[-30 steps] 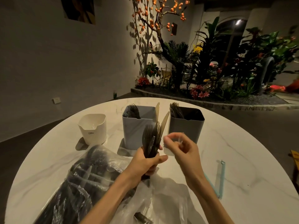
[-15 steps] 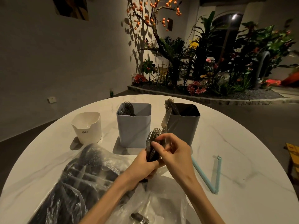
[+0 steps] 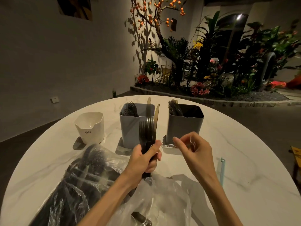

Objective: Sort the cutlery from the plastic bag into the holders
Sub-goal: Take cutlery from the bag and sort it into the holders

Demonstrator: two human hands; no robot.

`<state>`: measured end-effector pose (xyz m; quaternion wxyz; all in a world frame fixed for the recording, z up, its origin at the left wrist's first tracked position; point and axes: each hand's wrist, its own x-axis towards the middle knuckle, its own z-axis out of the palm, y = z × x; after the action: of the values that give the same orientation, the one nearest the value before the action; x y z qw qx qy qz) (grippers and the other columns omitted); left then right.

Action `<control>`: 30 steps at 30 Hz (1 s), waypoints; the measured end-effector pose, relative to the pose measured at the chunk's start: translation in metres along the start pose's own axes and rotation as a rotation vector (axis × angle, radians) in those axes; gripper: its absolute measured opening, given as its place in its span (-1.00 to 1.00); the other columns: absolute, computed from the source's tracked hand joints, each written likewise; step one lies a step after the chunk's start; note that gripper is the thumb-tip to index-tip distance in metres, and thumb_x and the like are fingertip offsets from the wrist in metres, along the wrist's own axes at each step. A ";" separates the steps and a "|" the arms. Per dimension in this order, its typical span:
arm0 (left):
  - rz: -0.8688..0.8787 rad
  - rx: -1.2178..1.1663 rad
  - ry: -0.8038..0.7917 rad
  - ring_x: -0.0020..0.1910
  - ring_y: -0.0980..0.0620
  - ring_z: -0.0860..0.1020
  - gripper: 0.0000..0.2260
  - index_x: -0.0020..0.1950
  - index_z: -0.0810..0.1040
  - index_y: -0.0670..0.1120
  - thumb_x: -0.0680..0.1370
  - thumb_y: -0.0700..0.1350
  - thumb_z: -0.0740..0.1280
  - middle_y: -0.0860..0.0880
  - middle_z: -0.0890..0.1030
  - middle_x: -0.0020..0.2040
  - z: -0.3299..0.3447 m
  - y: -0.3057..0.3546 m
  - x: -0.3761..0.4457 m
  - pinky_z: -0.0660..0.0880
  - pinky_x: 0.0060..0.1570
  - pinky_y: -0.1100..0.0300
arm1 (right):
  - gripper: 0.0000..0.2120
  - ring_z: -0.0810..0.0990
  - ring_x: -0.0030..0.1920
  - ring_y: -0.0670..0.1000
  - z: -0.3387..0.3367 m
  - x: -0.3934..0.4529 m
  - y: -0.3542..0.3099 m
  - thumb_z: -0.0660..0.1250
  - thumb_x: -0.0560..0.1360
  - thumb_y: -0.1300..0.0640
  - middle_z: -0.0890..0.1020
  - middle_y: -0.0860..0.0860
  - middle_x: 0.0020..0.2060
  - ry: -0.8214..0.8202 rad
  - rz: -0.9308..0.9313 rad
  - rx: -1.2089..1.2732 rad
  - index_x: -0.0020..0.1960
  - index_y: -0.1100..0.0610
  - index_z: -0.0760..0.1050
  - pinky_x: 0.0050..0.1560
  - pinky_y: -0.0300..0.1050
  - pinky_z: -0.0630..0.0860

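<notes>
Cutlery bundle upright in left hand

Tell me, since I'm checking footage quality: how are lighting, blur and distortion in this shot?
Head view: dim and warm; the table is the brightest area, the holders cast shadows toward the camera. Wide-angle bending curves the table rim. The clear strand at the right hand is faint; the black cutlery in the left hand loses detail.

Bare forearms, left hand, right hand, unsleeved

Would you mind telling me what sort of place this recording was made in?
Probably a restaurant or café lobby, dimly lit: a round marble table, a planted indoor garden bed behind it, and a decorative tree with orange fruit.
</notes>
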<state>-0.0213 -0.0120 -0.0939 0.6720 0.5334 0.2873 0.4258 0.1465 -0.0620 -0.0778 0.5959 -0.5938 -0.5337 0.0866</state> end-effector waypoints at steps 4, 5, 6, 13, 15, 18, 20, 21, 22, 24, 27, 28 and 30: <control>0.036 -0.045 0.146 -0.56 0.06 0.28 -0.69 -0.23 0.52 -0.14 0.49 0.08 0.44 -0.10 0.50 -0.38 -0.004 -0.003 0.002 0.20 -0.55 0.25 | -0.94 0.64 -0.21 -0.10 0.000 -0.004 0.007 0.34 0.56 -0.11 0.65 -0.21 -0.29 -0.347 -0.014 -0.103 -0.08 -0.17 0.54 -0.14 -0.17 0.64; 0.040 -0.025 0.158 -0.55 0.06 0.28 -0.69 -0.26 0.52 -0.12 0.48 0.09 0.45 -0.08 0.48 -0.41 -0.004 -0.002 0.002 0.21 -0.55 0.25 | -0.92 0.64 -0.23 -0.11 0.001 -0.007 0.004 0.32 0.57 -0.15 0.65 -0.20 -0.31 -0.424 -0.012 -0.106 -0.06 -0.19 0.54 -0.12 -0.15 0.65; 0.041 0.003 0.161 -0.54 0.05 0.28 -0.69 -0.28 0.51 -0.10 0.47 0.09 0.46 -0.07 0.44 -0.44 -0.003 -0.002 0.002 0.22 -0.54 0.24 | -0.87 0.64 -0.26 -0.13 0.003 -0.010 0.000 0.30 0.56 -0.21 0.65 -0.18 -0.34 -0.479 -0.002 -0.101 -0.04 -0.20 0.56 -0.12 -0.17 0.64; -0.007 0.041 0.081 -0.52 0.09 0.24 -0.64 -0.05 0.62 -0.13 0.53 0.19 0.34 -0.02 0.31 -0.45 -0.001 -0.005 0.002 0.18 -0.54 0.26 | -0.79 0.59 -0.20 -0.24 0.014 -0.014 -0.006 0.20 0.57 -0.23 0.59 -0.31 -0.31 -0.468 0.030 -0.138 -0.08 -0.18 0.53 -0.25 -0.38 0.50; 0.006 0.012 0.063 -0.53 0.10 0.22 -0.59 0.09 0.59 -0.16 0.56 0.18 0.30 -0.02 0.30 -0.44 -0.002 -0.006 0.003 0.17 -0.57 0.27 | -0.76 0.60 -0.26 -0.18 0.012 -0.013 0.000 0.13 0.65 -0.14 0.61 -0.25 -0.30 -0.437 0.072 -0.085 -0.06 -0.09 0.51 -0.23 -0.32 0.52; -0.016 -0.001 0.048 -0.53 0.10 0.23 -0.66 0.11 0.59 -0.16 0.59 0.11 0.32 -0.03 0.30 -0.43 -0.004 -0.009 0.005 0.19 -0.57 0.27 | -0.76 0.59 -0.31 -0.10 0.012 -0.011 0.005 0.08 0.68 -0.03 0.60 -0.07 -0.32 -0.393 0.169 0.086 0.03 0.02 0.49 -0.24 -0.25 0.54; -0.027 0.016 0.046 -0.53 0.09 0.25 -0.71 0.08 0.60 -0.14 0.60 0.08 0.32 -0.04 0.32 -0.43 -0.004 -0.011 0.006 0.22 -0.56 0.27 | -0.80 0.50 -0.31 -0.12 0.013 -0.009 0.004 0.12 0.67 -0.04 0.55 -0.14 -0.28 -0.328 0.251 0.140 0.06 -0.06 0.51 -0.31 -0.35 0.43; -0.028 0.021 0.044 -0.52 0.09 0.26 -0.73 0.05 0.61 -0.12 0.60 0.08 0.32 -0.04 0.33 -0.43 -0.005 -0.011 0.007 0.23 -0.56 0.26 | -0.82 0.46 -0.33 -0.12 0.014 -0.008 0.002 0.16 0.66 -0.07 0.54 -0.16 -0.30 -0.304 0.304 0.183 0.02 -0.09 0.53 -0.35 -0.37 0.38; -0.028 0.021 0.044 -0.52 0.08 0.26 -0.74 0.04 0.62 -0.11 0.60 0.08 0.33 -0.05 0.33 -0.42 -0.005 -0.011 0.007 0.23 -0.55 0.25 | -0.81 0.42 -0.37 -0.12 0.013 -0.007 -0.001 0.22 0.62 -0.10 0.52 -0.14 -0.36 -0.284 0.364 0.238 -0.07 -0.10 0.55 -0.40 -0.36 0.34; -0.030 0.007 0.042 -0.51 0.07 0.24 -0.74 0.03 0.62 -0.10 0.60 0.08 0.33 -0.05 0.32 -0.42 -0.005 -0.010 0.008 0.22 -0.54 0.23 | -0.62 0.30 -0.47 -0.12 0.011 -0.004 -0.004 0.33 0.54 -0.16 0.41 -0.04 -0.49 -0.238 0.473 0.344 -0.40 -0.04 0.50 -0.45 -0.30 0.25; -0.046 -0.003 0.047 -0.50 0.08 0.24 -0.75 0.01 0.62 -0.11 0.59 0.07 0.35 -0.02 0.32 -0.42 -0.004 -0.008 0.006 0.21 -0.52 0.23 | -0.40 0.17 -0.49 -0.05 0.010 -0.003 -0.007 0.37 0.50 -0.16 0.27 0.04 -0.52 -0.201 0.579 0.466 -0.56 0.07 0.22 -0.45 -0.19 0.17; -0.051 -0.009 0.054 -0.50 0.08 0.24 -0.75 -0.02 0.62 -0.11 0.57 0.08 0.38 -0.02 0.32 -0.42 -0.004 -0.006 0.004 0.21 -0.50 0.23 | -0.41 0.17 -0.49 -0.04 0.011 -0.002 -0.010 0.38 0.50 -0.13 0.27 0.04 -0.53 -0.207 0.585 0.497 -0.55 0.08 0.21 -0.45 -0.19 0.16; -0.062 -0.019 0.075 -0.49 0.07 0.24 -0.76 -0.12 0.63 -0.07 0.46 0.10 0.47 -0.03 0.34 -0.42 -0.003 -0.002 0.002 0.21 -0.46 0.23 | -0.47 0.19 -0.51 -0.06 0.012 0.001 -0.024 0.39 0.49 -0.09 0.29 0.04 -0.53 -0.238 0.561 0.551 -0.53 0.10 0.29 -0.46 -0.21 0.17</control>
<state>-0.0228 -0.0092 -0.0970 0.6787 0.5015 0.3247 0.4272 0.1255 -0.0603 -0.0613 0.6200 -0.5203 -0.3730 0.4535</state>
